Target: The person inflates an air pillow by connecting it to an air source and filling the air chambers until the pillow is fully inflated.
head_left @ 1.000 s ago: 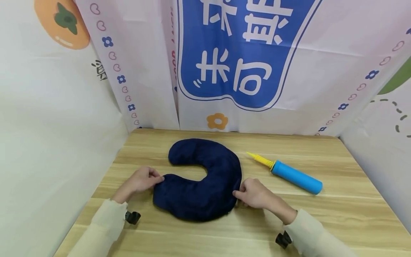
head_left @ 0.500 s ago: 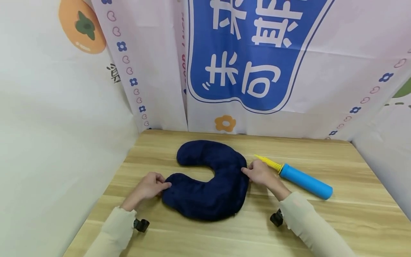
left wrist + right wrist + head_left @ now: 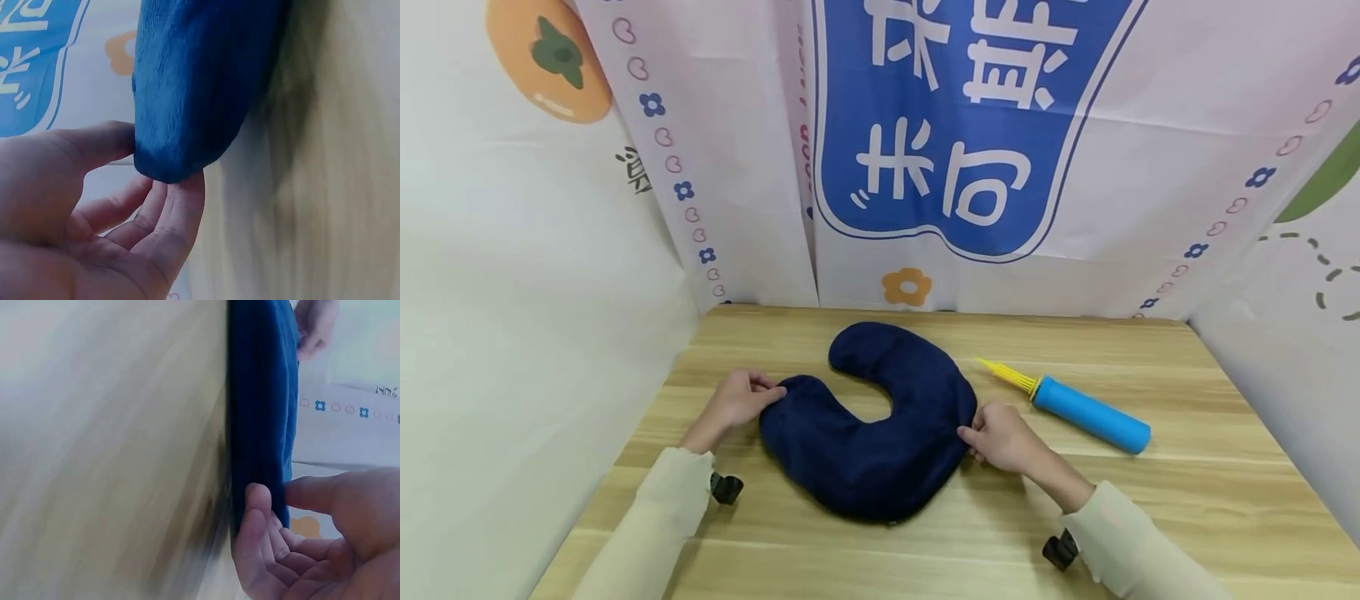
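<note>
Head view: turning a navy neck pillow [image 3: 887, 462] clockwise from its earlier pose, now aiming its opening toward the far left corner of the counter [image 3: 1210, 471]. Pinching its left tip with the left grip [image 3: 737, 403], its outer right curve with the right grip [image 3: 1002, 436]. Resting left of the counter's middle, bending in a plump U, looking plush. Showing a smooth blue pump [image 3: 1090, 412] with a ribbed, tapering yellow nozzle toward the right edge.

Left wrist view: holding the rounded, velvety tip between thumb and fingers.

Right wrist view: grasping the soft, padded side between thumb and curled fingers.
</note>
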A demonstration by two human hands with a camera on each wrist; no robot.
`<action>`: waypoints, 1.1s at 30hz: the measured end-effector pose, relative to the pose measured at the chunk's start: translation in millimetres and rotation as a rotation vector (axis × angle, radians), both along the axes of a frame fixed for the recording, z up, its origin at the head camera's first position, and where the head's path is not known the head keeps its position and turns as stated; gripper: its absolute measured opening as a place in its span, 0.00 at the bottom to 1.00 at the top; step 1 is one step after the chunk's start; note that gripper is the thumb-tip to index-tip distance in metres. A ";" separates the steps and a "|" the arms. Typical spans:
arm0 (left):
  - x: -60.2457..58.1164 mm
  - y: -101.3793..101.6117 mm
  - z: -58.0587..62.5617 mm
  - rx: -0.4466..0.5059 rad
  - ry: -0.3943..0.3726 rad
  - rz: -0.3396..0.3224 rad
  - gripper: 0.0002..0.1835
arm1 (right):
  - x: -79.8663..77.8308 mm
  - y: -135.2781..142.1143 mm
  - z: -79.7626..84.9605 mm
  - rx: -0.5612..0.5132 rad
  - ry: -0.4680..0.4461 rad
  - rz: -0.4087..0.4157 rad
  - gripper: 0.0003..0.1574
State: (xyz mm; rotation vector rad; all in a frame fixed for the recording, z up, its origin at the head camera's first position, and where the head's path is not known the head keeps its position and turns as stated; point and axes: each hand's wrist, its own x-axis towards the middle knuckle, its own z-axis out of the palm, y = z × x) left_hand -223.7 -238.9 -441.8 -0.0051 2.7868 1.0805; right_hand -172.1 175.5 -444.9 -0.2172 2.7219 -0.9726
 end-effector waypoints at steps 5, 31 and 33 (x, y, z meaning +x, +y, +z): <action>11.1 -0.8 2.4 -0.113 -0.055 -0.011 0.21 | -0.3 6.7 -1.3 0.005 -0.024 -0.015 0.24; -5.7 6.8 -1.1 -0.139 0.168 0.030 0.17 | -41.7 2.1 -5.6 0.073 0.050 -0.062 0.33; 0.4 8.2 4.9 -0.194 0.253 0.016 0.15 | -36.1 3.3 -1.2 0.106 0.080 -0.022 0.33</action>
